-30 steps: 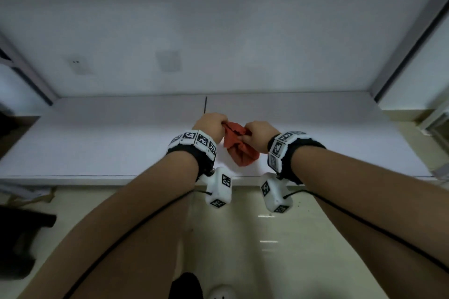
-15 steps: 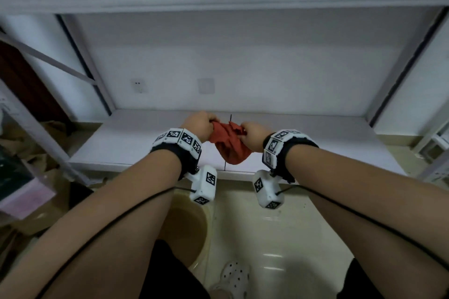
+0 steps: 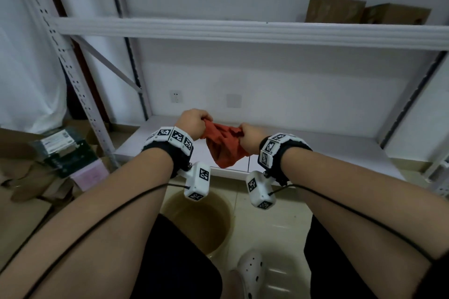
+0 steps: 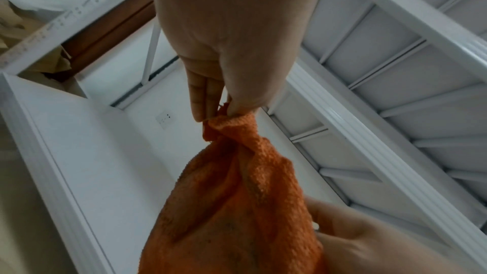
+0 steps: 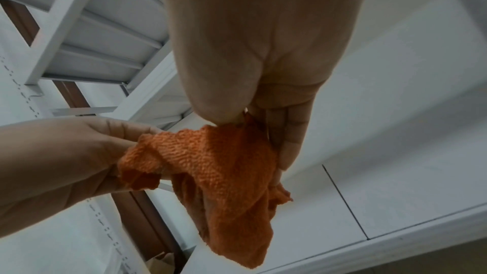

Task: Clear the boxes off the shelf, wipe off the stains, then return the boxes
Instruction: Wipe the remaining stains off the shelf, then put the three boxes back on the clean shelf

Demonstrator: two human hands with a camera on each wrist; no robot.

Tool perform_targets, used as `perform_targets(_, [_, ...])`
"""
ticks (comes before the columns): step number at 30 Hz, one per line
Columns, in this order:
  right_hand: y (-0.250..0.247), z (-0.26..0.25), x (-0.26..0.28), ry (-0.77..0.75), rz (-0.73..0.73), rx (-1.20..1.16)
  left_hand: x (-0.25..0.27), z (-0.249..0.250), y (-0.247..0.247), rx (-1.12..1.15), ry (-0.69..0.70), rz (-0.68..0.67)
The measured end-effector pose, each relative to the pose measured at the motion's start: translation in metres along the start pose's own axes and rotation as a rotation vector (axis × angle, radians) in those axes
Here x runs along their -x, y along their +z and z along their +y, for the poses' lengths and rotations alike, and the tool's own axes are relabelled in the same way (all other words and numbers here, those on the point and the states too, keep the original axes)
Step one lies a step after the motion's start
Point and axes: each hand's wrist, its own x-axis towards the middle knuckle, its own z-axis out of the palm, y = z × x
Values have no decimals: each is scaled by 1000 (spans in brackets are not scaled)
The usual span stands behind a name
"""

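Two hands, left hand and right hand, each pinch one orange cloth. Two boxes stand on the upper shelf, far right. One bucket holds brownish water.

Your fingertips are buried in the crumpled orange woven cloth, so the head view cannot show how deep each grip goes. The two brown cardboard boxes on the upper white metal shelf are hidden at their bases by its front rail. The murky brown round bucket is partly covered by your left forearm.
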Motion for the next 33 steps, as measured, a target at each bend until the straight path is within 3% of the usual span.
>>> perform_targets(9, [14,-8,24,-21,-61,-209,37,-14,-12,-55,-34,20])
perform_targets(18, [61,13,-16,44,-133,-285,17,-64,28,-6,-147,-23])
perform_targets(29, [210,57,-95,187,-413,-244,8,-213,132,-180,-357,-305])
perform_targets(33, [259,80,-119,268,-544,-227,8,-257,176,-298,-449,-485])
